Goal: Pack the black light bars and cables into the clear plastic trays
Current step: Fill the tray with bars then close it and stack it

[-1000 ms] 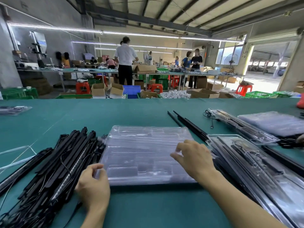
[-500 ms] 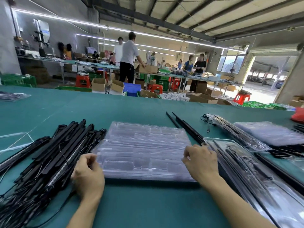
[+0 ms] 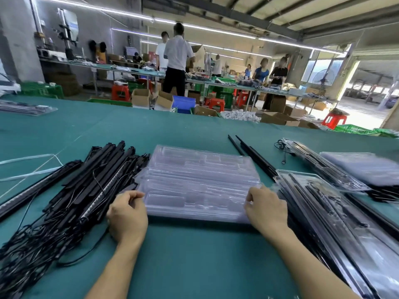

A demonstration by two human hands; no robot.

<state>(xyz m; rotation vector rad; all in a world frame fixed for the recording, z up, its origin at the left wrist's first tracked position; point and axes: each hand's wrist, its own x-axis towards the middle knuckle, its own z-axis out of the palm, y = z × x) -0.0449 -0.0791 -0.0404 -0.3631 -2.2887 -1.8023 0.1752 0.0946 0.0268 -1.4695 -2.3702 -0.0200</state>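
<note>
Left hand: the left hand (image 3: 127, 214) sits at the near left corner of the stack of clear trays (image 3: 198, 182), with fingers curled and thumb on top, pinching the plastic edge.
Right hand: the right hand (image 3: 266, 209) mirrors it at the near right corner, fingers bent over the rim and gripping it.
Tray stack: it lies flat on the green table (image 3: 194, 255) between the two hands and stretches away from them. Its moulded compartments are empty. Several trays seem nested together, but the blur hides how many layers the fingers hold.
Light bars: a heaped pile of black light bars (image 3: 71, 190) lies just left of the left hand, its inner side touching the stack's left edge.
Cables: thin black cables (image 3: 32, 251) tangle at the pile's near end, out beside the left forearm.
Filled trays: just right of the right hand, a filled tray (image 3: 336, 223) with black bars in it runs toward the near right. A second filled tray (image 3: 323, 167) lies beyond it, farther right.
Loose bars: a few loose black bars (image 3: 254, 157) lie ahead of the right hand, between the stack and the filled trays.
Clear film: a hazy pile of clear film (image 3: 364, 167) lies far right of the right hand.
White strap: a white strap (image 3: 28, 167) lies well left of the left hand.
Beyond the table: people (image 3: 177, 61) stand at long benches among cardboard boxes (image 3: 164, 101) and red stools (image 3: 119, 92).
</note>
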